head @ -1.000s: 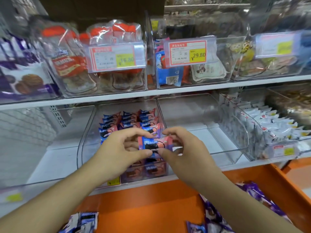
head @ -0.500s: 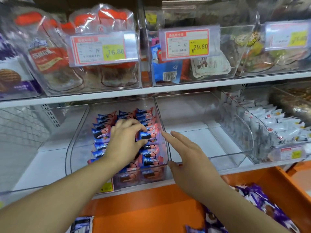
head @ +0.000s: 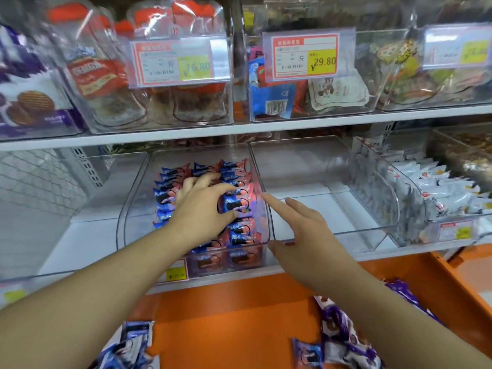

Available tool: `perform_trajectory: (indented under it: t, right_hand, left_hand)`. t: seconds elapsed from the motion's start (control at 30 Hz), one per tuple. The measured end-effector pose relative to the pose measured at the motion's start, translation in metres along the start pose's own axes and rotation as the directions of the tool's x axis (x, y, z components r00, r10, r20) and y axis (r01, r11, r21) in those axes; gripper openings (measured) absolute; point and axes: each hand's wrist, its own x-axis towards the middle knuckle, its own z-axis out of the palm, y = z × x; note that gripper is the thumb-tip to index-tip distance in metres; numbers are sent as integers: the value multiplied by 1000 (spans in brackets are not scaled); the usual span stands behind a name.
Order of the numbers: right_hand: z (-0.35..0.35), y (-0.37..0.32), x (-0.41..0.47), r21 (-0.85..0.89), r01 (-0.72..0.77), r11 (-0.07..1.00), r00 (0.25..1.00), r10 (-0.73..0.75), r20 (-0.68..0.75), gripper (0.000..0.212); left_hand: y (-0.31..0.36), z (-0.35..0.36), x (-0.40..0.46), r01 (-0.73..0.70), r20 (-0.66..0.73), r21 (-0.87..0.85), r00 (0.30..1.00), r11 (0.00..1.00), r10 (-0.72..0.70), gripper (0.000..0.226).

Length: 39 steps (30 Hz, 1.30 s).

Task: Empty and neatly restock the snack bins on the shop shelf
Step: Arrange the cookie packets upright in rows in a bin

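Since the earlier frame both hands have parted: left grip point(head: 202, 209), fingers spread, presses the pink-and-blue snack packets point(head: 237, 203) inside the clear bin point(head: 133, 209); right grip point(head: 300, 230), straight-fingered and empty, touches the bin's wall beside them.

White shop shelf point(head: 319, 258) carries clear bins side by side: a bin of pink-and-blue snack packs point(head: 127, 209) under the left hand, an empty bin point(head: 359, 230) just past the right hand, white packets bin point(head: 415, 235) further right.
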Motion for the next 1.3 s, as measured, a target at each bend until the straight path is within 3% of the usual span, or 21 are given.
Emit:
perform_trajectory:
  t: [0.13,0.27,0.37,0.43,0.53,0.67,0.77,0.9,1.0,1.17,1.27,1.3]
  right_hand:
    - [-13,-4,-14,-48,37,998,999,-39,-28,82]
    - [-20,-6,-42,-16,165,986,985,-165,-50,51]
    - [-3,4,-60,-3,125,992,983,-123,136,35]
    - [23,28,-71,-113,52,992,953,-16,303,33]
    - [63,81,-84,-367,-45,929,849,229,476,41]
    - [105,135,-87,-480,-133,867,726,415,549,47]
    - [138,162,-77,-502,-148,852,698,450,557,51]
    - [171,193,-61,-527,-200,826,666,509,545,60]
    - [193,208,-54,-611,-103,785,706,491,511,56]
    - [217,211,-71,-713,-13,701,726,497,476,42]
    - [212,202,-72,-608,-98,788,780,440,445,16]
    - [208,196,-68,-548,-155,822,778,443,446,18]
  left_hand:
    - [2,-20,-37,-62,-98,-148,994,987,48,40]
    - [9,-24,-114,-221,-211,-334,965,916,155,22]
    - [8,2,-167,-196,-79,-484,981,853,180,17]
    - [0,37,-192,-89,134,-459,977,884,168,17]
    - [-22,96,-213,101,474,-352,876,931,84,24]
    - [-44,178,-226,200,637,-302,769,932,41,41]
    - [-48,228,-228,255,704,-299,710,920,32,52]
    - [-48,276,-230,165,773,-230,629,959,77,63]
    - [-44,295,-236,123,790,-167,611,978,58,55]
    - [-44,291,-243,341,726,-324,688,883,1,31]
    - [-45,270,-235,501,721,-425,691,754,-53,29]
    - [-46,260,-231,533,714,-458,697,711,-62,30]
